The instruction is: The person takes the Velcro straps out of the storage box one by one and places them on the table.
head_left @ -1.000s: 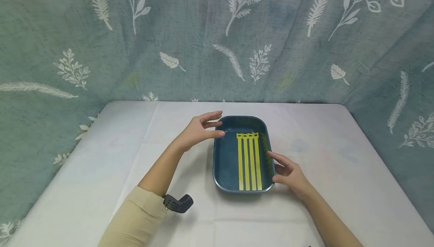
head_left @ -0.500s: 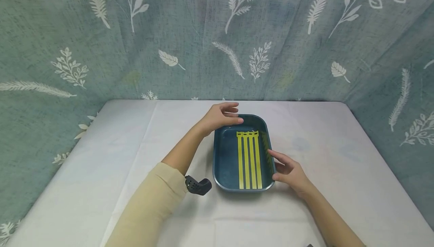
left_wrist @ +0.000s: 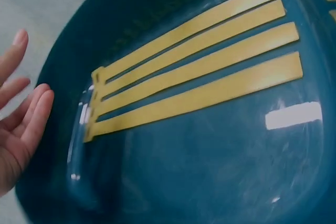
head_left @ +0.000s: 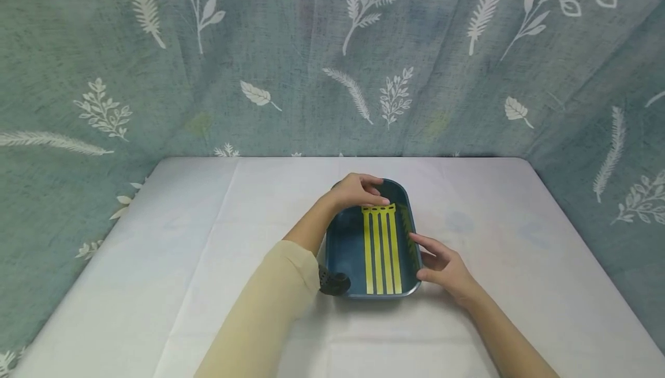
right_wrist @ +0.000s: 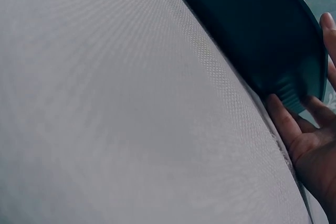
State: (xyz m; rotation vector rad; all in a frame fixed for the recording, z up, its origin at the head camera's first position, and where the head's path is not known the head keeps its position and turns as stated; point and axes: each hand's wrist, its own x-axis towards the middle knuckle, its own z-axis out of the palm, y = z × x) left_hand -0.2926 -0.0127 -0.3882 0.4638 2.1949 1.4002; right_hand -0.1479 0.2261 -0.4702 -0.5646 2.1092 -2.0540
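A dark teal tray (head_left: 343,251) stands on the table with several yellow hook-and-loop cable ties (head_left: 384,251) lying side by side in its right half, their slotted heads at the far end. Over the tray's far end is my left hand (head_left: 358,190), its thumb tip just above the heads in the head view. In the left wrist view the fingers of that hand (left_wrist: 21,124) are apart and hold nothing, beside the slotted heads. My right hand (head_left: 444,265) rests against the tray's right side; the right wrist view has its fingers (right_wrist: 283,119) at the outer wall.
A white cloth (head_left: 249,205) covers the table around the tray. Behind it hangs a grey-green curtain (head_left: 301,37) with white leaf prints. The black wrist camera (head_left: 332,281) on my left arm overlaps the tray's near left corner.
My left hand has moved right, from the tray's left rim up over its far edge, then down to the heads of the cable ties. My right hand and the tray have stayed in place.
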